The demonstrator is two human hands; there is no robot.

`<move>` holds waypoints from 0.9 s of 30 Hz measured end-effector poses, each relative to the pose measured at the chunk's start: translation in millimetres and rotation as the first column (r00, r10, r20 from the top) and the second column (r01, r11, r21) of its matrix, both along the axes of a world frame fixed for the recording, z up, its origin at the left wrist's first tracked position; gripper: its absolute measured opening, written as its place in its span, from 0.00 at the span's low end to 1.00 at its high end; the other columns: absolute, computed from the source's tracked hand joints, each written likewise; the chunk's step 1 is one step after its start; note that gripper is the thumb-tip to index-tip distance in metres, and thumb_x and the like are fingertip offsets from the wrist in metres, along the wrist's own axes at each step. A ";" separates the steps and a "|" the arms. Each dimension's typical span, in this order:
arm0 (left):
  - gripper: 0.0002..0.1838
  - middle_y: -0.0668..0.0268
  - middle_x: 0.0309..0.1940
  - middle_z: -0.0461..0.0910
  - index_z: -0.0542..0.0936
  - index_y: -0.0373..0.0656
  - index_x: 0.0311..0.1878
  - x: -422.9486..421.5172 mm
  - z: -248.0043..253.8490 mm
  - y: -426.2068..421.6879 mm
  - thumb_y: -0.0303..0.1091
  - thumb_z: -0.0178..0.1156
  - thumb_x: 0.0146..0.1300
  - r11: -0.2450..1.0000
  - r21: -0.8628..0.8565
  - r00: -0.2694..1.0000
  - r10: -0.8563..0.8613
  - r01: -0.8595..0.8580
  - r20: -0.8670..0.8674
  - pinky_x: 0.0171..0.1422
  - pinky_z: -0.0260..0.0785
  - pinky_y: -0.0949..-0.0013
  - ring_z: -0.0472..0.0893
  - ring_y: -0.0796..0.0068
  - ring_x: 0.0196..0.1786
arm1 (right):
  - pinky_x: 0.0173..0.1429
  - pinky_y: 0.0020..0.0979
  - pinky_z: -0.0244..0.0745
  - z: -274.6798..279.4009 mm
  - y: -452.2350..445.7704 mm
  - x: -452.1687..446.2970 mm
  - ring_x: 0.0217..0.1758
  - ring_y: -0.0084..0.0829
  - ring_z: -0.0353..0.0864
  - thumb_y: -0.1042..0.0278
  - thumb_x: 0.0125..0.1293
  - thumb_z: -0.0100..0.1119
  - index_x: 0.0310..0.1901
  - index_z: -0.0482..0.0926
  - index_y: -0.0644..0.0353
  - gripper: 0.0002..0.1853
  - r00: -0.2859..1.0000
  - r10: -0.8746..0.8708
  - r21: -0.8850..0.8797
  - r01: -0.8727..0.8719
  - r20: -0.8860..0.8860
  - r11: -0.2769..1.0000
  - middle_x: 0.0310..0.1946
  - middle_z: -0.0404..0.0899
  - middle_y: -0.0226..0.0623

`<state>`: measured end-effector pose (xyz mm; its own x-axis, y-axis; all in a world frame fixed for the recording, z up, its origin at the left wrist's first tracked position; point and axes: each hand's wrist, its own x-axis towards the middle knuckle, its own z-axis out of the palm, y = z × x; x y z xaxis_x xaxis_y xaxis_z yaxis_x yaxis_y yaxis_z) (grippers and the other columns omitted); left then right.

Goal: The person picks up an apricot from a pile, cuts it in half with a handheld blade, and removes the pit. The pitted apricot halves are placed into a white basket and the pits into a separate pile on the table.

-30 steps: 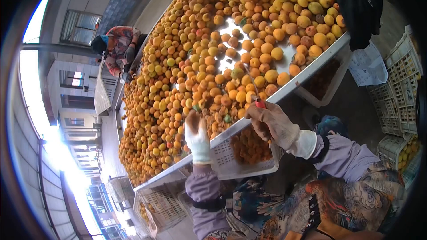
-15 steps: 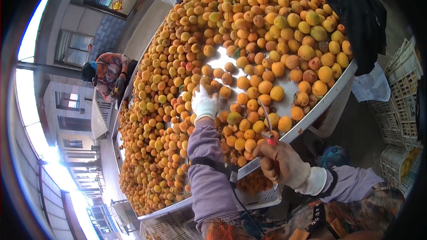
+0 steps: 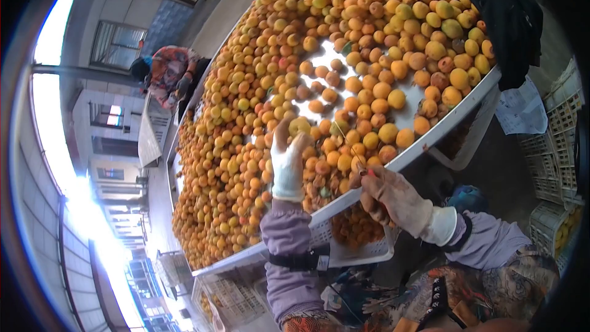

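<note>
A thick layer of orange-yellow apricots (image 3: 228, 166) covers a large metal-rimmed table (image 3: 453, 118). My left hand (image 3: 287, 160), in a white glove with stained fingertips, pinches one apricot (image 3: 299, 126) between thumb and fingers, just above the others. My right hand (image 3: 399, 200), in a brown-stained glove, is closed around a knife (image 3: 350, 146) at the table's near edge. The knife's thin, curved blade points up and left over the fruit; its red handle is mostly hidden by the fingers.
Below the near edge, a white plastic basket (image 3: 369, 257) holds darker fruit pieces. Stacked crates (image 3: 553, 141) stand at the right, and a dark cloth (image 3: 507, 31) hangs over the table's corner. Another person (image 3: 169, 74) works across the table at the left.
My left hand has drawn back toward me, lifting an apricot from the layer. My right hand, still holding the knife, has tilted its blade further left. The view has shifted slightly.
</note>
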<state>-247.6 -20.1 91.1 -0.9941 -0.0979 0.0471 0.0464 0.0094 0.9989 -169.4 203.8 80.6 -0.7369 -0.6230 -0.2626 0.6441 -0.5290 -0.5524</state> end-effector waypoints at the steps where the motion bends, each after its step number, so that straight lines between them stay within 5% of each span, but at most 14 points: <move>1: 0.26 0.57 0.51 0.71 0.62 0.34 0.63 28.1 7.4 0.5 0.24 0.54 0.61 0.994 0.109 1.000 0.004 -0.007 0.020 0.55 0.74 0.66 0.76 0.67 0.52 | 0.19 0.16 0.60 -1.2 -0.1 5.6 0.16 0.13 0.63 0.56 0.71 0.48 0.47 0.70 0.50 0.10 0.994 0.065 0.073 -0.058 -0.088 0.996 0.21 0.69 0.20; 9: 0.32 0.60 0.53 0.70 0.59 0.37 0.67 200.4 -13.2 -1.7 0.38 0.59 0.64 0.920 0.315 0.965 0.259 -0.233 -0.044 0.55 0.70 0.67 0.73 0.70 0.51 | 0.22 0.17 0.63 -8.9 -43.0 51.7 0.20 0.12 0.67 0.55 0.71 0.49 0.41 0.74 0.58 0.14 0.860 0.396 0.197 -0.348 -0.321 0.917 0.20 0.69 0.21; 10: 0.34 0.60 0.53 0.71 0.60 0.37 0.66 212.4 -20.6 -5.9 0.42 0.61 0.62 0.915 0.326 0.963 0.265 -0.237 -0.044 0.55 0.70 0.68 0.74 0.71 0.50 | 0.23 0.16 0.63 -19.8 -61.3 61.3 0.21 0.11 0.67 0.54 0.71 0.49 0.40 0.74 0.58 0.15 0.859 0.263 0.067 -0.261 -0.439 0.963 0.21 0.70 0.21; 13: 0.35 0.60 0.53 0.71 0.60 0.37 0.66 236.9 -36.8 -7.7 0.41 0.63 0.61 0.859 0.408 0.939 0.343 -0.311 -0.007 0.55 0.70 0.68 0.74 0.71 0.50 | 0.22 0.16 0.62 -18.8 -58.2 68.0 0.21 0.12 0.66 0.52 0.70 0.48 0.40 0.74 0.58 0.16 0.715 0.561 0.181 -0.540 -0.417 0.822 0.21 0.70 0.21; 20: 0.37 0.60 0.53 0.72 0.60 0.36 0.66 248.8 -55.3 -15.0 0.41 0.66 0.58 0.858 0.434 0.944 0.325 -0.275 -0.045 0.55 0.71 0.68 0.75 0.68 0.53 | 0.16 0.15 0.55 -30.0 -79.4 75.7 0.15 0.11 0.63 0.50 0.70 0.49 0.38 0.76 0.58 0.18 0.687 0.628 0.207 -0.598 -0.367 0.775 0.19 0.70 0.21; 27: 0.39 0.58 0.51 0.73 0.60 0.34 0.65 246.1 -48.8 -15.8 0.42 0.67 0.57 0.855 0.436 0.943 0.331 -0.282 -0.040 0.55 0.71 0.68 0.77 0.66 0.50 | 0.20 0.17 0.60 -43.9 -91.0 75.7 0.20 0.14 0.64 0.50 0.70 0.47 0.39 0.75 0.58 0.18 0.655 0.661 0.286 -0.597 -0.366 0.750 0.20 0.69 0.23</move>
